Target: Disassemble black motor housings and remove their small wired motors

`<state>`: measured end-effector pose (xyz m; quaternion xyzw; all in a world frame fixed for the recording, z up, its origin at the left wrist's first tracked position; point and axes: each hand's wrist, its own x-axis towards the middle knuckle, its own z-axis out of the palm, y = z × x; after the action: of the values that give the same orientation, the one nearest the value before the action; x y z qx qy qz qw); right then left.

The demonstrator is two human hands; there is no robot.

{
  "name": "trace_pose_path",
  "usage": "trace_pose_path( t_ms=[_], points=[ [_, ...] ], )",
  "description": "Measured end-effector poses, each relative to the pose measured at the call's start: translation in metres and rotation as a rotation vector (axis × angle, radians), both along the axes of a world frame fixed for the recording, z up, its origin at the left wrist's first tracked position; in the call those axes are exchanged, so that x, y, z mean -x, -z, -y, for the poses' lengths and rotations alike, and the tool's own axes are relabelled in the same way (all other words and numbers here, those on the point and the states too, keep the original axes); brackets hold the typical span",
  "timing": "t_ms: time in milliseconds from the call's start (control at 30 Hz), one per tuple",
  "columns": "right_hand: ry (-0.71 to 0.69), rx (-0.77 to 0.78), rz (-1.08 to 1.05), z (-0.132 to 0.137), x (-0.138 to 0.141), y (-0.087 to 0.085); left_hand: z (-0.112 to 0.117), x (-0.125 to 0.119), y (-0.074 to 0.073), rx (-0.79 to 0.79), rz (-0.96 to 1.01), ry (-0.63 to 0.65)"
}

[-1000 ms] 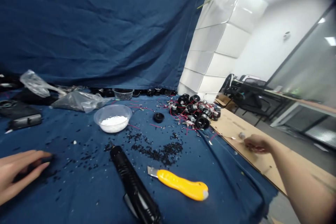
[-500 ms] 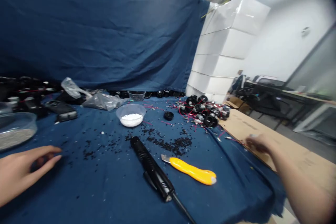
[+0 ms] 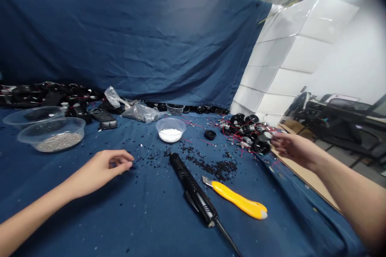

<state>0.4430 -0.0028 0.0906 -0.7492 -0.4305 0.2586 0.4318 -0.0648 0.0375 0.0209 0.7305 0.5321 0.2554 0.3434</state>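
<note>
One clear bowl (image 3: 18, 117) stands at the far left of the tabletop (image 3: 135, 221), its contents too hard to make out; just in front, a second bowl (image 3: 31, 135) holds grey-brown bits (image 3: 62, 141). Next comes the left hand (image 3: 101, 168), fingers curled, thumb and forefinger tips close; I cannot tell whether they touch. Beyond lies a plastic bag (image 3: 143, 112). Mid-tabletop, a smaller bowl (image 3: 170, 123) contains something white (image 3: 170, 135), with a little tub (image 3: 175, 109) behind. Rightward lie a black screwdriver (image 3: 193, 190), scattered black bits (image 3: 218, 167) and a yellow knife (image 3: 237, 198). At the wired parts pile (image 3: 247, 130), the right hand (image 3: 291, 148) has its fingers clamped on a small pale piece (image 3: 267, 136).
</note>
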Motion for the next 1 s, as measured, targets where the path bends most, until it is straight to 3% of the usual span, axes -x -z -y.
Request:
trace_pose_path(
  t_ms=[67,133,267,400,533,767,900,1000],
  points=[
    [-0.220,0.016,-0.240,-0.008,0.057,-0.005,0.002,-0.019,0.000,0.200,0.188,0.096],
    [-0.381,0.032,-0.419,-0.011,0.120,0.002,0.006,-0.036,0.004,0.389,0.421,0.147],
    [-0.551,0.070,-0.635,-0.010,0.240,0.043,0.018,-0.054,0.023,0.633,0.806,0.313],
    [-0.509,-0.022,-0.678,-0.003,0.308,0.083,0.019,-0.051,0.040,0.618,0.947,0.122],
    [-0.505,-0.197,-0.481,0.005,0.320,0.097,0.010,-0.044,0.044,0.613,1.032,-0.021],
    [-0.830,-0.484,0.084,0.024,0.305,0.100,0.003,-0.036,0.038,0.480,1.058,-0.177],
    [-0.852,-0.632,0.470,0.024,0.302,0.104,0.001,-0.027,0.027,0.432,1.039,-0.130],
    [-0.834,-0.671,0.636,0.022,0.301,0.107,0.007,-0.024,0.016,0.280,0.952,-0.049]
  ],
)
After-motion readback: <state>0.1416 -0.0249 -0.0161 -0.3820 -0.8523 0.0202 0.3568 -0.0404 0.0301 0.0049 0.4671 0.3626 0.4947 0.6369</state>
